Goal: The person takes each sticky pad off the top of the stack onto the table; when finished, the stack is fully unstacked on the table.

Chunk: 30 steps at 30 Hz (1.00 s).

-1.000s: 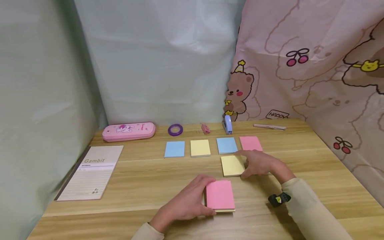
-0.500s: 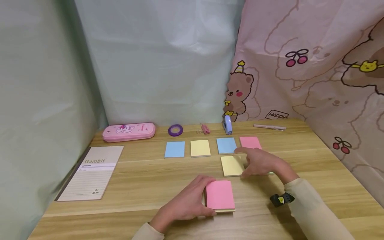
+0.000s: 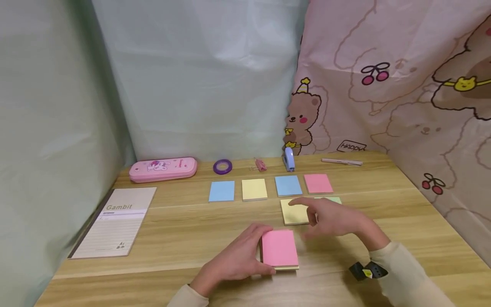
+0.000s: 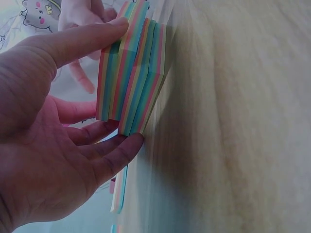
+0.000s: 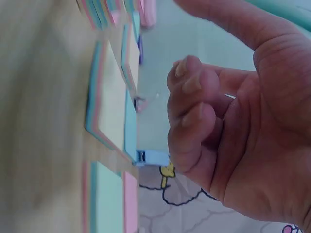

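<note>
My left hand point(image 3: 238, 256) grips the left side of a stack of sticky note pads point(image 3: 279, 249), pink on top, near the table's front. In the left wrist view, the stack's point(image 4: 131, 68) striped edges show, with thumb and fingers spread along opposite sides. To the right, my right hand point(image 3: 335, 217) hovers with thumb and forefinger apart and the other fingers loosely curled, holding nothing. It overlaps a yellow sticky note pad point(image 3: 292, 213) and a green pad point(image 3: 334, 199) in the head view. Both the yellow pad point(image 5: 112, 97) and green pad point(image 5: 109, 199) lie flat in the right wrist view.
Behind lies a row of pads: blue point(image 3: 221, 191), yellow point(image 3: 254, 189), blue point(image 3: 288, 186) and pink point(image 3: 318, 183). Along the back are a pencil case point(image 3: 163, 169), purple tape roll point(image 3: 218, 171), pink binder clip point(image 3: 261, 164), blue stapler point(image 3: 289, 160) and pen point(image 3: 342, 162). A notebook point(image 3: 115, 226) lies left.
My right hand has lifted off the yellow pad and drawn back toward me, uncovering the far pink pad and part of the green one. The left hand keeps its grip on the stack.
</note>
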Available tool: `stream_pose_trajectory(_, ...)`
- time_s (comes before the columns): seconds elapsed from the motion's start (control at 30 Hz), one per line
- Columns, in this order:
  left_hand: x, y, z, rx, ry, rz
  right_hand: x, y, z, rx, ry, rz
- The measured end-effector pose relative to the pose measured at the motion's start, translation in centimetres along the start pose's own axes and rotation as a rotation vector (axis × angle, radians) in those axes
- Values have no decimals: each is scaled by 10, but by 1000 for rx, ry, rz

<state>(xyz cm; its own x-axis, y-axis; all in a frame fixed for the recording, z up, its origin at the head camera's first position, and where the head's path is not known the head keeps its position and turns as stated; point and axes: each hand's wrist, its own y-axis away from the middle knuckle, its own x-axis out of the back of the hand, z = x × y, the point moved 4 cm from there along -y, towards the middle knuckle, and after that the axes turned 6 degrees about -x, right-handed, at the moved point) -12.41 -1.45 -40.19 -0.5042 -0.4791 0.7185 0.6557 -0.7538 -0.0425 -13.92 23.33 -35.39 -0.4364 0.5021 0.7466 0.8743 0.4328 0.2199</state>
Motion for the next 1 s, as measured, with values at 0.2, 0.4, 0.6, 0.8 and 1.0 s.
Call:
stream_pose_trajectory(0.2,0,-1,-1,4,10,-5,-27,8,-8,-1,-48,-78)
stream_pose_trajectory(0.4,1,-1,0,9,6,-10,-49,8,-13,-33,-29,-99)
stream_pose_trajectory(0.6,0,-1,0,-1,7,-6,-57,3,-13,-23,16,-90)
stream_pose_trajectory(0.8,1,-1,1,12,3,-1,-58,3,-13,-19,37,-70)
stream_pose_trajectory(1.0,1,-1,-1,23,4,4,-58,1,-12,-19,39,-59)
